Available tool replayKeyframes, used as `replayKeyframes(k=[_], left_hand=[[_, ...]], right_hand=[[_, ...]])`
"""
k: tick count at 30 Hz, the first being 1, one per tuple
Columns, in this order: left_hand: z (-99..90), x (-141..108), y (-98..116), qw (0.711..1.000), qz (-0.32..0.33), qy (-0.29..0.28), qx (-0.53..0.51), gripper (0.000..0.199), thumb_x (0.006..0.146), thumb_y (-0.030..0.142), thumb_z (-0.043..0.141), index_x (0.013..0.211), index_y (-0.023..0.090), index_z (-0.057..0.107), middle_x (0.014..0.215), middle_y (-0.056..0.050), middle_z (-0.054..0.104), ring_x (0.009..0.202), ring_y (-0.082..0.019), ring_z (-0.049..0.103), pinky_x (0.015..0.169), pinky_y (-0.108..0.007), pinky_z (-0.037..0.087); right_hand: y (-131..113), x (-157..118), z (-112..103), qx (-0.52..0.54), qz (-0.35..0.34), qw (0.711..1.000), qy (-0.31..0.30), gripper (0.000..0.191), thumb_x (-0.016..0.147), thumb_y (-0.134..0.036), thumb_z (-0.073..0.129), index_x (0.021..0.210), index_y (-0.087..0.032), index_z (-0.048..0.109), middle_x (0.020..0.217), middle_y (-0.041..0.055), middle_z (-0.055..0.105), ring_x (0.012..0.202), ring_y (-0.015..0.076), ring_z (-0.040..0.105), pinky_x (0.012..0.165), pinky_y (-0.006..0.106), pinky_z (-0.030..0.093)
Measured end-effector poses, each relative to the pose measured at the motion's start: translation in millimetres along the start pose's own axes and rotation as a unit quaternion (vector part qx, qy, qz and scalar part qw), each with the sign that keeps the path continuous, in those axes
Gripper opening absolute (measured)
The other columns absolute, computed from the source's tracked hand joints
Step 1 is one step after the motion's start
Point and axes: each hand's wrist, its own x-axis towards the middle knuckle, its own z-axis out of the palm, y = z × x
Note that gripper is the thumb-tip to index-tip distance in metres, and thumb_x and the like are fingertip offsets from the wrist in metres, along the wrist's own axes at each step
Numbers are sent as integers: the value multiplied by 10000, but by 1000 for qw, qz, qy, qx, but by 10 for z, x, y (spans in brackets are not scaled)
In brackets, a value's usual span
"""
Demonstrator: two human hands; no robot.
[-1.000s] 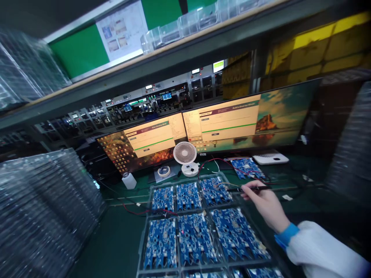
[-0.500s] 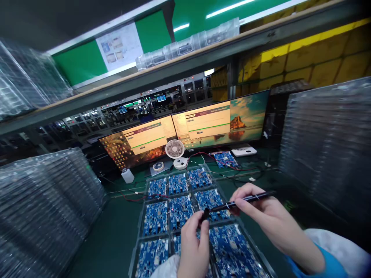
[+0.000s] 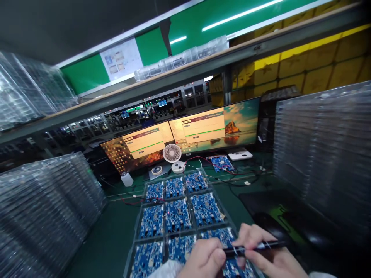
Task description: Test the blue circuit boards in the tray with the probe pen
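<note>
A slim black marker point(image 3: 238, 251) with white markings lies slantwise between my two hands, over the near right part of a tray of blue circuit boards. My left hand point(image 3: 204, 258) is closed round its left end, where the cap is hidden inside the fingers. Around the barrel my right hand point(image 3: 262, 247) has its fingers wrapped, and the dark rear end sticks out to the right. Beneath the hands are the blue circuit boards point(image 3: 182, 247), each in its own compartment of the clear plastic tray point(image 3: 133, 235).
Tall stacks of clear trays stand left point(image 3: 55, 208) and right point(image 3: 319, 154). Behind the boards are two monitors point(image 3: 199, 127), a small white fan point(image 3: 172, 153), a white bottle point(image 3: 126, 179) and loose cables. A dark mouse pad point(image 3: 249, 199) lies right. A shelf point(image 3: 185, 73) crosses above.
My hands have come lower and closer together. The marker's tip, bare and apart from the cap half a second ago, now meets my left fingers. The view has shifted, showing the mouse pad.
</note>
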Motion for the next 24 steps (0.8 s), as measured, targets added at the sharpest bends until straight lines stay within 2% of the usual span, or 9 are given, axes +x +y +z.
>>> replayKeyframes(k=[2,4,6,9,11,14,17,21,24], left_hand=[[40,139,122,1000,5,-10,26,595,859,720,302,757,196,566,633,10,488,604,-141,482,583,-257,378],[30,326,218,995,30,26,96,429,915,538,377,815,197,618,750,-13,585,734,-157,532,700,-267,412],[-74,560,232,985,61,62,151,286,920,392,427,940,206,643,938,-36,633,898,-169,559,846,-277,425],[-428,998,80,963,61,115,235,275,928,298,428,1095,184,615,1106,-72,588,1068,-165,541,994,-261,397],[-737,1323,-94,927,-30,138,347,280,925,220,425,1133,189,610,1168,-77,563,1101,-160,536,1030,-247,378],[-1142,1777,-374,906,-120,138,381,314,858,85,472,1127,118,629,1192,-156,553,1084,-222,571,1018,-324,409],[-1358,2127,-607,892,-164,133,399,359,832,74,547,1183,134,592,1216,-138,563,1073,-232,584,990,-395,446],[-1399,2472,-810,877,-173,150,422,325,886,234,585,1201,159,557,1256,-80,561,1136,-240,548,989,-467,459],[-1374,2683,-897,860,-183,181,441,331,889,272,590,1188,136,552,1237,-98,568,1160,-254,532,1002,-484,448]], right_hand=[[167,42,-122,21,3,999,51,368,752,-559,665,671,-215,563,735,38,568,646,161,546,602,308,489],[375,130,-254,56,1,987,148,373,692,-545,725,666,-210,563,692,26,550,660,166,537,618,302,479],[594,230,-379,78,7,975,207,384,687,-570,715,733,-217,571,677,10,538,626,159,516,591,305,471],[871,353,-522,101,10,957,271,418,695,-624,669,794,-235,553,647,-11,506,607,159,495,565,308,467],[1000,403,-568,111,14,947,301,422,695,-635,655,780,-240,533,654,-13,498,621,160,491,563,304,467],[1115,437,-555,119,31,944,307,414,706,-632,646,771,-240,532,669,-9,500,634,160,489,565,303,469],[1178,439,-498,117,51,949,287,401,711,-613,665,792,-234,558,683,-5,514,644,158,489,567,294,459],[1241,429,-475,105,71,955,267,415,718,-626,666,800,-231,570,686,-10,515,655,144,477,586,274,437],[1269,428,-486,99,83,958,258,437,725,-656,642,797,-231,568,683,-11,511,659,141,467,598,273,427]])
